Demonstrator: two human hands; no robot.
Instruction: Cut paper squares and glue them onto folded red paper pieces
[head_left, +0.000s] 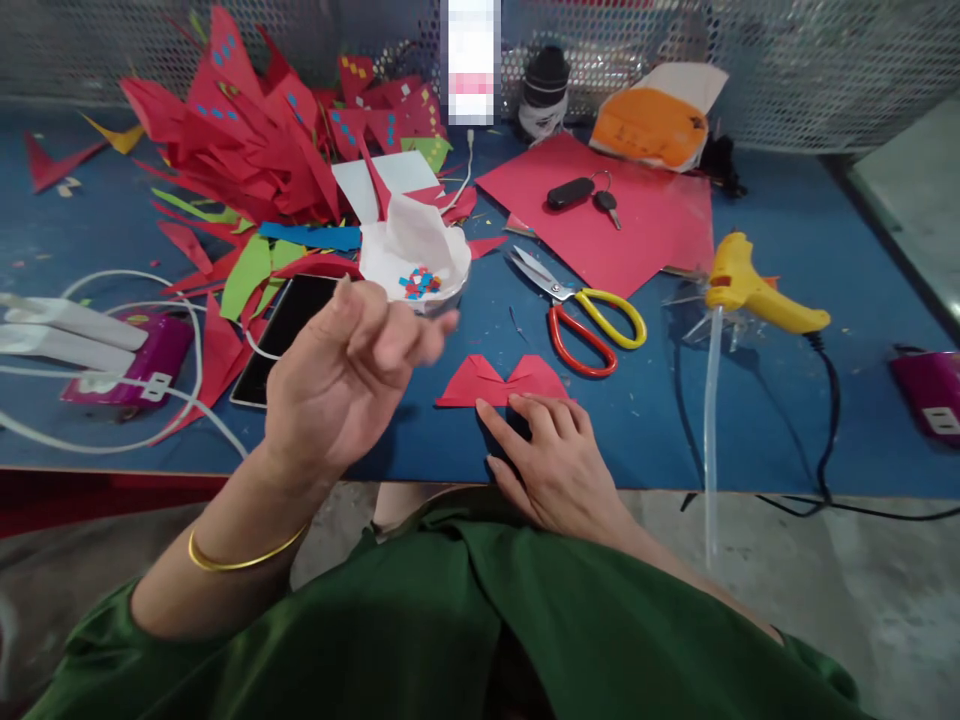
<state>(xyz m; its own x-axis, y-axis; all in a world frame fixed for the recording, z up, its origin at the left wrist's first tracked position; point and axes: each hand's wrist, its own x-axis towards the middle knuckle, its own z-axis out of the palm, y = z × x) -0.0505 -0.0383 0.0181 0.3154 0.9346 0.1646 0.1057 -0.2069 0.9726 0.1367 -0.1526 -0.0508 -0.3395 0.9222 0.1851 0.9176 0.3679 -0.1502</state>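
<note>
My left hand (341,385) is raised over the table with its palm up and fingers curled; whether something small is between the fingertips cannot be made out. It hangs in front of a white paper-lined bowl (454,262) that holds small blue, red and white pieces (421,284). My right hand (551,455) lies on the table, fingers spread, its fingertips touching the lower edge of a folded red paper piece (504,383) with two peaks. Just above that piece are scissors (559,292) with one red and one yellow handle, their blades slightly apart.
A yellow glue gun (757,290) with a black cord lies at the right. Car keys (571,193) rest on red sheets (649,235). Red paper shapes (225,130) are heaped at the back left. A black phone (289,325) and white cables are near my left hand.
</note>
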